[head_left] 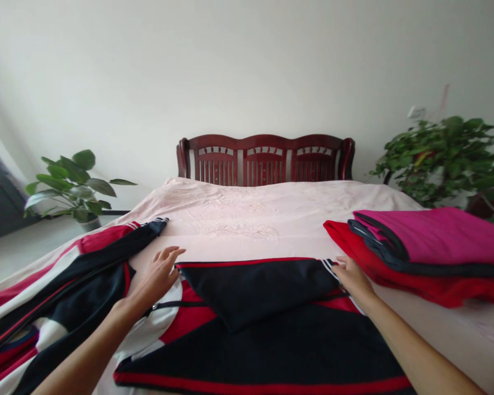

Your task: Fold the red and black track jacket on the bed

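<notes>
A dark navy jacket (296, 345) with red edging, red panels and white parts lies spread on the bed in front of me. One of its sleeves (259, 285) is folded across the body, its striped cuff to the right. My right hand (354, 280) is closed on that cuff. At the sleeve's other end is my left hand (158, 272), fingers stretched out and thumb close to the jacket's upper left corner; whether it touches the cloth is hard to tell. Left of my left arm lies another red, white and navy jacket (61, 296), loosely laid.
A stack of folded clothes (448, 236), magenta on top with dark and red below, lies on the right. The bed (230, 214) has a pale pink sheet and a dark wooden headboard (265, 159). Potted plants (76, 186) flank the bed.
</notes>
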Motion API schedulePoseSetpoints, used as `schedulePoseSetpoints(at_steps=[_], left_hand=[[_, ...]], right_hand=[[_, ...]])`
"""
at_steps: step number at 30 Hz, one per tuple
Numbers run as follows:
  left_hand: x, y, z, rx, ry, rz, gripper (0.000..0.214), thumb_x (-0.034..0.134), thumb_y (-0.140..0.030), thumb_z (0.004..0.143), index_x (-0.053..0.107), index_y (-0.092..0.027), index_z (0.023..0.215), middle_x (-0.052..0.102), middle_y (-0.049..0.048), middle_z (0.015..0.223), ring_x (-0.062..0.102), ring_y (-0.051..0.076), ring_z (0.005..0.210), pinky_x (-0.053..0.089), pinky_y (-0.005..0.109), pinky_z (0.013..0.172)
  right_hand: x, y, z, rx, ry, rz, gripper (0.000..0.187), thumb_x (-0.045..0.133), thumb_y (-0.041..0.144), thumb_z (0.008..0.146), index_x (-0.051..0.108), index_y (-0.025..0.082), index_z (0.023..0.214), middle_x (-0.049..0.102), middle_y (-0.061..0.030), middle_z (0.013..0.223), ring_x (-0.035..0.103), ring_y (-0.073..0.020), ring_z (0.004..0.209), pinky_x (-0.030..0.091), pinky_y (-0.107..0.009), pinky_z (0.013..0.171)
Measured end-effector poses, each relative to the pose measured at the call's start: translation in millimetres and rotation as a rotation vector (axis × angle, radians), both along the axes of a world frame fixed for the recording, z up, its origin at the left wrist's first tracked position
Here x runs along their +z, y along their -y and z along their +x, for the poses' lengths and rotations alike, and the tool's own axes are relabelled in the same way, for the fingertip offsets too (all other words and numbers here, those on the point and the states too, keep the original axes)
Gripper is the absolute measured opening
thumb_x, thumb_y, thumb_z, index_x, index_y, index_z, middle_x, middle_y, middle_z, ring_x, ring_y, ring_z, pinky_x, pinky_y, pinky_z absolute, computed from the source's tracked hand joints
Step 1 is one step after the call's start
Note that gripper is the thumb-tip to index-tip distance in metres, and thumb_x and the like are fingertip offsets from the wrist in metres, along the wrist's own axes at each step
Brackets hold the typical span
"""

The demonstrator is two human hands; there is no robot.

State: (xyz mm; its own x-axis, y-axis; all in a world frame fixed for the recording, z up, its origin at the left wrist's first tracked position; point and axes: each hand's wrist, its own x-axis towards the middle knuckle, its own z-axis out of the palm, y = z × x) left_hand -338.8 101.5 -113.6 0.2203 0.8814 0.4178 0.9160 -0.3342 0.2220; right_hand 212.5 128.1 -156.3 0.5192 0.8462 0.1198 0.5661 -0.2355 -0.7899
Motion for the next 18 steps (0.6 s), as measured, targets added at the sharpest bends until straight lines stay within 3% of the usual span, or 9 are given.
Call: schedulePoseSetpoints(at_steps=[3, 6, 9, 12, 16, 18], left_hand=[[-7.2, -30, -23, -0.006, -0.09, -0.177, 0.037, 0.049, -0.029, 0.088, 0.061, -0.023, 0.123, 0.06, 0.0094, 0.131, 0.048, 0.027, 0.129, 0.033, 0.045, 0.112], [-11.4, -47, -24, -0.028, -0.127, -0.252, 0.028, 0.046, -0.035, 0.091, 0.07, -0.025, 0.103, 0.069, 0.0049, 0.116, 0.056, 0.022, 0.119, 0.036, 0.036, 0.108], [-12.0, -49, -18, 0.012, -0.159, -0.287, 0.031, 0.043, -0.036, 0.093, 0.071, -0.024, 0.087, 0.073, 0.0042, 0.099, 0.062, 0.02, 0.103, 0.041, 0.033, 0.099], [-9.2, -43, -13, 0.103, -0.197, -0.279, 0.032, 0.047, -0.039, 0.09, 0.07, -0.022, 0.076, 0.071, 0.0076, 0.096, 0.061, 0.025, 0.101, 0.041, 0.041, 0.096], [1.9, -33, 9, 0.178, -0.234, -0.215, 0.023, 0.05, -0.029, 0.088, 0.071, -0.021, 0.086, 0.069, 0.0114, 0.106, 0.054, 0.033, 0.115, 0.029, 0.059, 0.105], [7.3, -26, 36, 0.128, -0.238, -0.177, 0.027, 0.046, -0.028, 0.092, 0.07, -0.023, 0.104, 0.065, 0.011, 0.123, 0.047, 0.031, 0.128, 0.024, 0.055, 0.112]], right_hand=[[1.7, -4, 2, 0.015, 0.109, -0.027, 0.047, 0.067, 0.032, 0.071, 0.065, 0.016, 0.115, 0.071, -0.0142, 0.108, 0.068, -0.0255, 0.094, 0.05, -0.032, 0.079], [-0.1, -5, 2, 0.021, 0.183, 0.016, 0.045, 0.062, 0.028, 0.076, 0.064, 0.016, 0.119, 0.07, -0.0138, 0.108, 0.067, -0.025, 0.096, 0.05, -0.033, 0.083], [-4.0, -3, 5, -0.003, 0.268, 0.013, 0.04, 0.059, 0.024, 0.078, 0.065, 0.018, 0.117, 0.07, -0.0115, 0.103, 0.067, -0.0244, 0.094, 0.051, -0.033, 0.083], [-3.0, 1, 9, 0.017, 0.294, -0.05, 0.036, 0.06, 0.023, 0.078, 0.067, 0.02, 0.113, 0.071, -0.0106, 0.102, 0.066, -0.0243, 0.097, 0.051, -0.032, 0.084], [17.0, 13, -4, -0.038, 0.482, -0.077, 0.037, 0.056, 0.032, 0.085, 0.066, 0.022, 0.119, 0.066, -0.0144, 0.118, 0.062, -0.0316, 0.106, 0.049, -0.043, 0.088], [31.3, 21, -25, 0.013, 0.621, -0.025, 0.038, 0.05, 0.033, 0.09, 0.063, 0.023, 0.123, 0.062, -0.0141, 0.128, 0.057, -0.0332, 0.116, 0.045, -0.047, 0.096]])
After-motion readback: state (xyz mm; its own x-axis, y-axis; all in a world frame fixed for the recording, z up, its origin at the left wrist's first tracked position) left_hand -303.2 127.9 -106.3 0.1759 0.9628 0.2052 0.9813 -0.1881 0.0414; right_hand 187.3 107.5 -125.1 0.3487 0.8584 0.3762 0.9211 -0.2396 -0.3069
